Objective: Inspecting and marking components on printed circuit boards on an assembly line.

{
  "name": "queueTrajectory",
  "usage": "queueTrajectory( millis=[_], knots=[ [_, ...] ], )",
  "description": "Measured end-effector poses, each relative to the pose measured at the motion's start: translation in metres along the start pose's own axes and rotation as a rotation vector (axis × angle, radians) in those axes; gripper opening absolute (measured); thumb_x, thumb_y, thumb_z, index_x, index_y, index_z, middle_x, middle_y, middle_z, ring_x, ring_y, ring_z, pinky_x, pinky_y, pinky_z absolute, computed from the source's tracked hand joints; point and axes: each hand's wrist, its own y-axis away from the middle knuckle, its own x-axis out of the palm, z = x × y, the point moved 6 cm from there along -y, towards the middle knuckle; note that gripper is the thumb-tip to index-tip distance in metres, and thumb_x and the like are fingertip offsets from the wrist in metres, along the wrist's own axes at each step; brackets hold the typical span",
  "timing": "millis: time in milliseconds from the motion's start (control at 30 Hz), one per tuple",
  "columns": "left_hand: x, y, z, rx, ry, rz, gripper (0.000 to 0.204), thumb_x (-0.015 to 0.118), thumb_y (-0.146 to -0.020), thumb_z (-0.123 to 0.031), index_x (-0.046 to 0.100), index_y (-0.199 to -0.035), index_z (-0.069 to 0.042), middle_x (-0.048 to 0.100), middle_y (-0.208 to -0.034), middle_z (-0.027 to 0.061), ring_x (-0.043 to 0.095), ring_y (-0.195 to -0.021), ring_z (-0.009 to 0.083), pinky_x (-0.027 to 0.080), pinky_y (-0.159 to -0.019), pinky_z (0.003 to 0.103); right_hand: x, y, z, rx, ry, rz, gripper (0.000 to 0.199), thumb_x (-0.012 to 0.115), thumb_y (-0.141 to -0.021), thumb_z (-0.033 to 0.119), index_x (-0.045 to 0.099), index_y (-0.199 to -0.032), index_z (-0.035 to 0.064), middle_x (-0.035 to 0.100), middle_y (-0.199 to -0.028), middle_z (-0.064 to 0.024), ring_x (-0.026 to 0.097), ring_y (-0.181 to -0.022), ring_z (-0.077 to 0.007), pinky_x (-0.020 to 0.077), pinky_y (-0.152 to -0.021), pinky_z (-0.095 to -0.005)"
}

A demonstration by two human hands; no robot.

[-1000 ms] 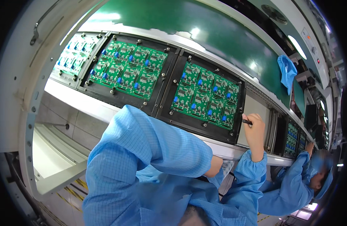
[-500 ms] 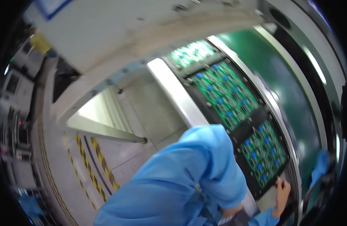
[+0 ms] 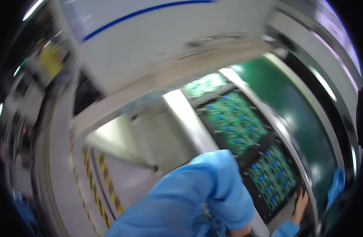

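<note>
Your right hand (image 3: 300, 205) at near edge of black carrier tray (image 3: 268, 205), green circuit boards (image 3: 271, 177) in it; grip unclear through blur. Left hand hidden under blue sleeve (image 3: 213, 189). Risk, my read: head turned away, fingers may scrape components unseen.

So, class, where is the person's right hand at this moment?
In the head view, the right hand is at lower right, at the near corner of the dark tray of green circuit boards, beside the green conveyor.
</note>
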Motion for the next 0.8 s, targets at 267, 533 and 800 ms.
queueTrajectory(
  millis=[267, 533, 800],
  knots=[
    [0.095, -0.068, 0.047, 0.058, 0.347, -0.547, 0.010, 0.055, -0.070, -0.012, 0.064, -0.069, -0.009, 0.062, -0.065, 0.0085, 0.062, -0.061, 0.0228, 0.047, -0.051, 0.037, 0.053, -0.084, 0.013, 0.443, -0.146, 0.216, 0.038, 0.053, -0.083, 0.040, 0.064, -0.077, 0.0040, 0.059, -0.062, -0.0089, 0.058, -0.059, -0.0223, 0.0421, -0.055, -0.0349],
    [0.029, -0.071, 0.089, 0.170, 0.198, -0.214, 0.010, 0.054, -0.072, -0.016, 0.056, -0.079, -0.009, 0.056, -0.073, 0.0037, 0.055, -0.074, 0.0179, 0.044, -0.065, 0.030, 0.014, -0.087, -0.033, 0.442, -0.135, -0.111, 0.042, 0.057, -0.079, 0.046, 0.063, -0.080, 0.0040, 0.059, -0.064, -0.0112, 0.058, -0.063, -0.0281, 0.0415, -0.057, -0.0381],
    [0.008, -0.106, 0.098, 0.199, 0.034, -0.237, 0.008, 0.053, -0.074, -0.018, 0.055, -0.079, -0.012, 0.054, -0.072, 0.0021, 0.052, -0.076, 0.0187, 0.039, -0.082, 0.032, -0.021, -0.073, -0.070, 0.404, 0.069, -0.230, 0.048, 0.055, -0.075, 0.051, 0.065, -0.068, 0.0045, 0.060, -0.062, -0.0140, 0.059, -0.065, -0.0322, 0.0429, -0.066, -0.0412]
  ],
)
